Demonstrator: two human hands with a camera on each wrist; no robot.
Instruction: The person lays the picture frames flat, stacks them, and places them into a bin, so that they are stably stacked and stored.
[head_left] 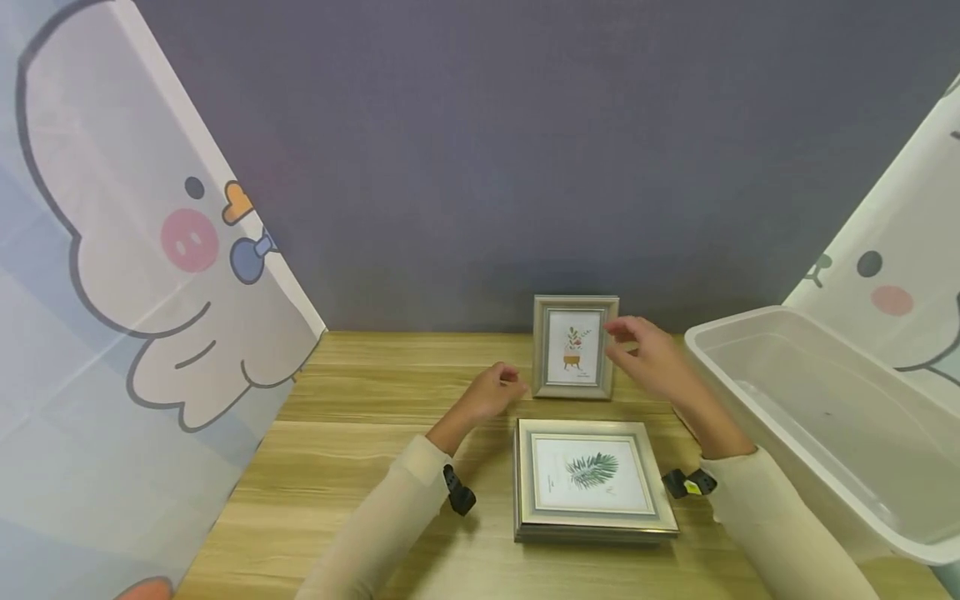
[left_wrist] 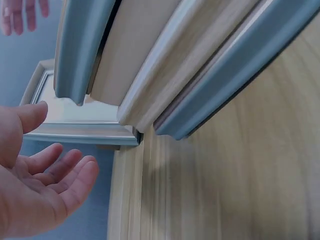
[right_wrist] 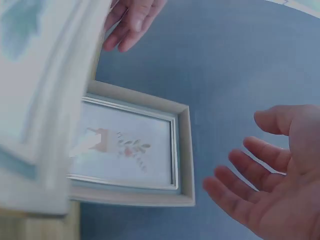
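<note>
A small picture frame [head_left: 573, 346] with a potted plant print stands upright at the back of the wooden table, near the grey wall. My left hand [head_left: 491, 393] hovers at its lower left, fingers loosely bent and holding nothing. On the other side, my right hand [head_left: 647, 358] is beside the upper right edge; the right wrist view shows a gap between its relaxed fingers and the frame [right_wrist: 132, 145]. Nearer to me lies a stack of larger picture frames [head_left: 592, 475], a green leaf print on top. Their layered edges [left_wrist: 165, 65] fill much of the left wrist view.
A large whitish plastic bin [head_left: 750, 408] stands along the table's right side, close to my right forearm. Wood-grain tabletop [head_left: 360, 450] extends to the left of the frames. Cartoon-printed panels [head_left: 112, 250] flank both sides, and a dark grey wall [head_left: 465, 167] closes the back.
</note>
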